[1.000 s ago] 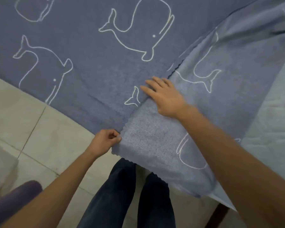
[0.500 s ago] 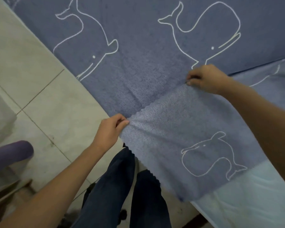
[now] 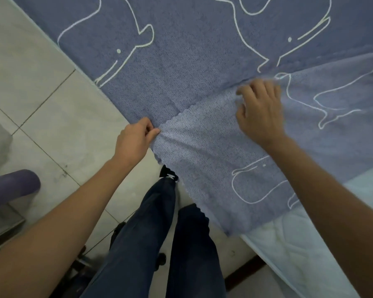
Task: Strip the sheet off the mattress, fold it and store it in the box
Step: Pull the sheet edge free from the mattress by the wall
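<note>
Beside the tiled floor our left hand pinches the scalloped edge of the blue whale sheet, our right hand rests bent-fingered on its folded-back flap, grip too blurred to tell, and the sheet lies over the white mattress, bare at right.

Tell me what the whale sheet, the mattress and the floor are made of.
Sheet: matt blue woven cloth, likely cotton; weave grain and scalloped edge show. Mattress: white quilted fabric; stitched puffs. Floor: pale smooth tile, likely ceramic; grout lines.
</note>
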